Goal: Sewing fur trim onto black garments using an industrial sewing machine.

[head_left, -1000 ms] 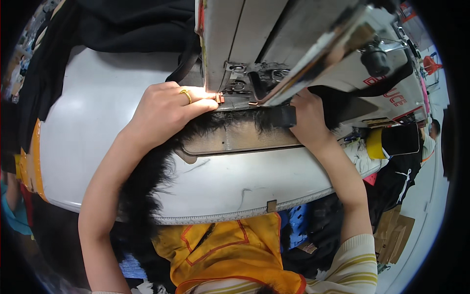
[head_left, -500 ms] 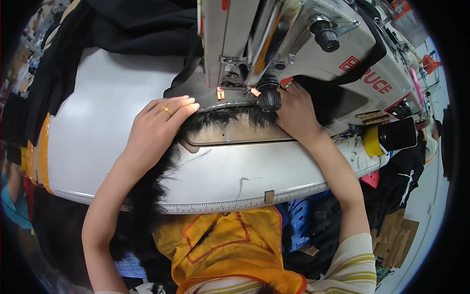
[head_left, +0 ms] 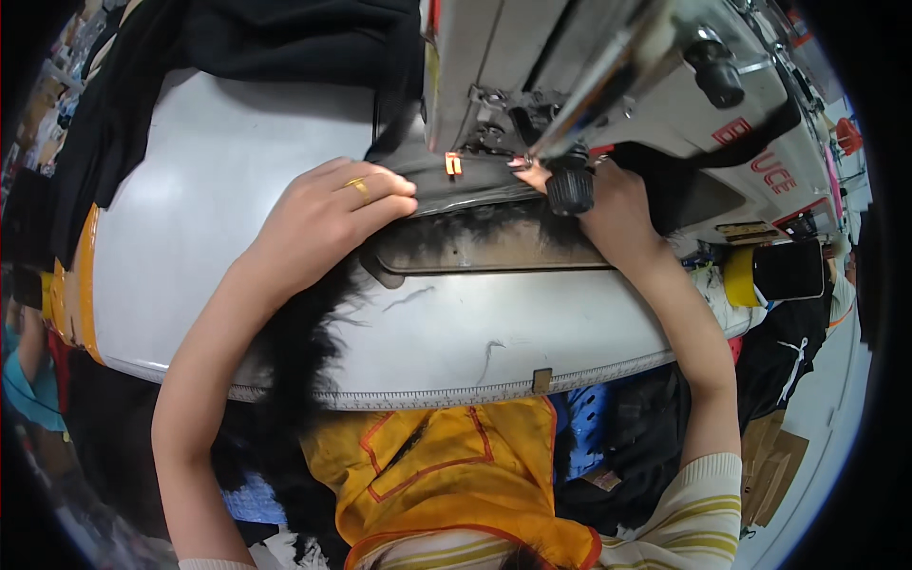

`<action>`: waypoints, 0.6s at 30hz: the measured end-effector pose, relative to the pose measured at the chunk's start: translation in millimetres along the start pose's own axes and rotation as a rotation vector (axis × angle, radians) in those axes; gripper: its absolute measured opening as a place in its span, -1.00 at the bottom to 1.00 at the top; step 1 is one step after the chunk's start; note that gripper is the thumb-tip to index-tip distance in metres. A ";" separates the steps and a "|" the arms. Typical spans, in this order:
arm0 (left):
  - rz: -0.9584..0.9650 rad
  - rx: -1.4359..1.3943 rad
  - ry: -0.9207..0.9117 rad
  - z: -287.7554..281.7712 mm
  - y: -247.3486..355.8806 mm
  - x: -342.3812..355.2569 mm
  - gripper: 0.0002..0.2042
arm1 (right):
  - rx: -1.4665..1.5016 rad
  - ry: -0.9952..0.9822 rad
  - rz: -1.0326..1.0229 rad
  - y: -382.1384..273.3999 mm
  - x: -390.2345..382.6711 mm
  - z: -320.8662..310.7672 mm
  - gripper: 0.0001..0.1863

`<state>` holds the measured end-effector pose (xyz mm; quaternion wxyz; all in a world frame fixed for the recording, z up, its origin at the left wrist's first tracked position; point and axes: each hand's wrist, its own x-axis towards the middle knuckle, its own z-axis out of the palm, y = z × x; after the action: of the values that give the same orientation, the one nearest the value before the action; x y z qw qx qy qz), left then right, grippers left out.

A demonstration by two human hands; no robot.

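Observation:
A strip of black furry fabric [head_left: 304, 351] runs from my lap, over the table edge and onto the bed of a grey sewing machine [head_left: 608, 85]. My left hand [head_left: 323, 223], with a gold ring, lies flat on the fabric, fingers together and pointing right toward the small lit spot by the needle. My right hand [head_left: 617, 214] reaches under the machine arm just behind a black knob [head_left: 570, 190]. Its fingertips hold the fabric next to the needle area. The needle itself is hidden by the machine head.
The light grey table [head_left: 209, 237] has a ruler strip [head_left: 456, 394] along its near edge. Black cloth [head_left: 237, 47] is piled at the back left. An orange-yellow garment [head_left: 446, 465] lies in my lap. A yellow and black cylinder [head_left: 769, 274] sits at the right.
My right hand has moved left along the machine bed to the needle area. My left hand has stretched its fingers toward the needle. The view has drawn closer to the machine.

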<state>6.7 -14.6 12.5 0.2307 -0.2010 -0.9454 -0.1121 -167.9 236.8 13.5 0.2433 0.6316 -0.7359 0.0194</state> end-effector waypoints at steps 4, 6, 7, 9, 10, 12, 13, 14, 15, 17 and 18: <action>0.091 0.000 -0.012 14.9 -20.5 16.0 -0.81 | 0.061 0.090 0.119 12.9 -6.7 3.9 -0.86; 0.127 -0.030 0.006 18.6 -25.3 19.8 -0.78 | 0.055 0.007 0.166 15.7 -9.8 6.0 -0.70; 0.132 -0.049 0.010 19.2 -25.2 20.2 -0.78 | 0.007 0.004 0.154 16.1 -11.8 6.4 -0.58; 0.130 0.000 0.019 18.9 -24.2 19.7 -0.78 | -0.054 0.011 0.137 16.3 -13.6 7.4 -0.56; 0.135 -0.008 0.038 18.3 -23.1 18.9 -0.78 | -0.048 0.058 0.116 15.9 -14.1 7.4 -0.55; 0.119 -0.022 0.020 18.3 -21.6 18.1 -0.78 | -0.067 0.026 0.135 15.2 -14.0 6.9 -0.55; 0.159 -0.027 0.056 19.1 -22.2 18.2 -0.78 | -0.057 0.042 0.116 15.1 -13.3 6.9 -0.55; 0.161 -0.035 0.060 19.9 -22.3 18.1 -0.79 | -0.047 0.043 0.118 14.8 -12.5 6.6 -0.55; 0.146 -0.033 0.041 21.1 -23.7 18.4 -0.79 | -0.044 0.057 0.119 14.7 -11.6 6.4 -0.56; 0.167 -0.014 0.060 22.5 -25.7 18.8 -0.79 | -0.032 0.024 0.124 14.6 -10.0 6.6 -0.57; 0.175 0.024 0.048 22.9 -27.1 19.2 -0.79 | 0.039 0.045 0.135 14.6 -9.3 7.4 -0.58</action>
<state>-29.6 -25.6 -1.4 0.2646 -0.2770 -0.9198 -0.0848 -183.3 245.9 7.6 0.2454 0.5845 -0.7707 0.0642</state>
